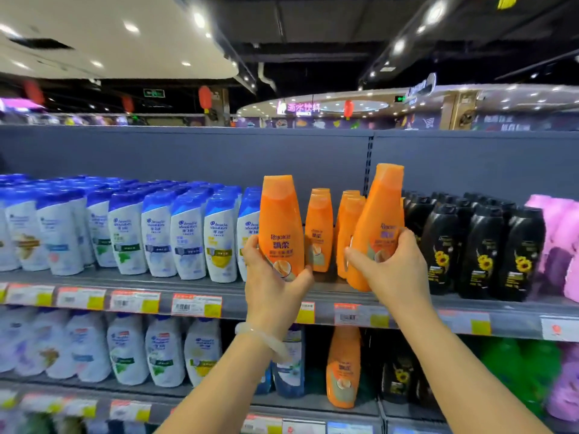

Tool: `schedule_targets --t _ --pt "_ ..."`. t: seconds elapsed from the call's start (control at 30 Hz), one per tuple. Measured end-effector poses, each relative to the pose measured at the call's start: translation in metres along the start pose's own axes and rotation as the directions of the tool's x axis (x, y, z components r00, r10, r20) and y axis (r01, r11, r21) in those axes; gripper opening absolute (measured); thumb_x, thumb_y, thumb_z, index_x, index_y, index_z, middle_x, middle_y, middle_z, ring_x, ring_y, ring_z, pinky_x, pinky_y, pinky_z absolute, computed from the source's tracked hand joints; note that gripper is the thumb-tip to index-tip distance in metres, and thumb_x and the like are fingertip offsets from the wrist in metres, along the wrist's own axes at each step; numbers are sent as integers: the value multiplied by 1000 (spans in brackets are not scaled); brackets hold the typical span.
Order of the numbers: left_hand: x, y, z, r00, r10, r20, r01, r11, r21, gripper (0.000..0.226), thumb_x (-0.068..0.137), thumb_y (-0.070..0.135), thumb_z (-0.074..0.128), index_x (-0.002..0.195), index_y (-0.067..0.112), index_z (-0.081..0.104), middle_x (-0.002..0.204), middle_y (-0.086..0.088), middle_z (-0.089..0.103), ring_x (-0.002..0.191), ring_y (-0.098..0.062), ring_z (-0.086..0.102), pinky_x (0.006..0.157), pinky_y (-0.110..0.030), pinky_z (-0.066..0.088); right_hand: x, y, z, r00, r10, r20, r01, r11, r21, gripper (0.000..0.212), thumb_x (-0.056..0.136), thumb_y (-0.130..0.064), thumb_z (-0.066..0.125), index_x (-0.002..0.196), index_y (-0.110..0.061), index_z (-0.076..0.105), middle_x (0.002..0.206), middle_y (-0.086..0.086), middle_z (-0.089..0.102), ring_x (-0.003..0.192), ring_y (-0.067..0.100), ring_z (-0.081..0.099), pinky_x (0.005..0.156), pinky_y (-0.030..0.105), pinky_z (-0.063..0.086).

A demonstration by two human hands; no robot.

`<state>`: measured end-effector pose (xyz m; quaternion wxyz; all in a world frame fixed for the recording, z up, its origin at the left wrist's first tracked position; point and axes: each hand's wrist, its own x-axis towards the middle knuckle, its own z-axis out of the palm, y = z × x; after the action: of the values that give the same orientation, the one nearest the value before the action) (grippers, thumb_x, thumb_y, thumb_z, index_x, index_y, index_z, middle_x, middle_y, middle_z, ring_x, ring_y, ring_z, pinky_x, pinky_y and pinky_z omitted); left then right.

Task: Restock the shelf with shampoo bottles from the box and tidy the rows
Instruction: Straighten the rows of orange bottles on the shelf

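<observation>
While the left hand [275, 285] grips one orange bottle [281, 227], the right hand [393, 270] grips another orange bottle [377, 227].

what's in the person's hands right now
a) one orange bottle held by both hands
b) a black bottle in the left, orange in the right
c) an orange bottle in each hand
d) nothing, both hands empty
c: the left hand grips one orange Rejoice bottle and the right hand grips a second orange bottle, tilted, in front of the orange row on the shelf.
</observation>
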<state>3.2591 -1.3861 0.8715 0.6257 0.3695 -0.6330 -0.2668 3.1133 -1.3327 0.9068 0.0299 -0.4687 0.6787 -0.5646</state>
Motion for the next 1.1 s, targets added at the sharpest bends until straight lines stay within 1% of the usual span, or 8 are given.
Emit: schedule_targets --t 0.13,0.27,0.33,0.43,0.6,0.8,0.93,1.1 --pt "12 -23 -1 999 -15 -53 16 1000 15 71 71 11 75 123 19 27 105 -1 53 91 -15 58 71 -16 43 21 17 1 998 43 -44 -46 997 -69 63 65 -46 76 112 -19 44 114 0 44 103 23 51 89 46 46" --pt "21 -48 7 998 -16 -64 20 997 70 75 67 14 78 125 17 30 109 1 45 103 -25 52 85 -35 47 21 24 30 999 41 -13 -42 993 -109 62 65 -43 77 111 -16 46 109 -1 36 102 21 49 82 32 43" --pt "24 -56 14 998 -7 -69 13 997 82 76 67 12 79 126 14 31 104 9 35 108 -24 46 88 -35 44 20 25 55 1000 26 1 -26 991 -133 66 64 -43 77 115 -16 46 112 0 39 104 19 48 82 32 44" --pt "31 -69 21 997 -12 -76 17 998 63 78 65 13 81 126 15 33 113 0 37 108 -21 45 87 -34 44 22 22 94 1000 -4 -14 2 990 -143 64 65 -37 78 114 -13 46 113 2 39 108 22 47 81 34 44" --pt "44 -85 18 993 -30 -114 24 999 -47 79 60 17 81 123 24 33 116 -8 41 106 -18 45 89 -39 44 36 26 133 993 89 -78 -101 981 -167 65 68 -41 78 115 -11 44 115 2 40 116 22 43 87 37 46" --pt "46 -91 7 996 9 -86 -12 999 -39 83 61 9 83 117 34 27 117 -3 38 105 -23 50 84 -31 44 43 28 150 980 138 -140 -175 938 -299 72 72 -47 72 126 -15 37 125 4 37 123 24 40 92 37 45" --pt "45 -90 0 997 37 -75 -38 999 -7 83 57 23 80 110 51 22 116 -4 39 104 -24 51 85 -37 48 42 28 153 976 144 -164 -189 935 -300 73 72 -46 73 126 -14 37 125 5 36 123 25 39 95 35 43" --pt "45 -80 9 997 38 -72 -36 999 24 81 63 18 84 126 22 34 113 0 43 106 -18 45 91 -38 43 32 29 141 984 148 -104 -171 947 -273 87 74 -44 72 140 -12 24 136 5 31 132 24 32 103 35 38"
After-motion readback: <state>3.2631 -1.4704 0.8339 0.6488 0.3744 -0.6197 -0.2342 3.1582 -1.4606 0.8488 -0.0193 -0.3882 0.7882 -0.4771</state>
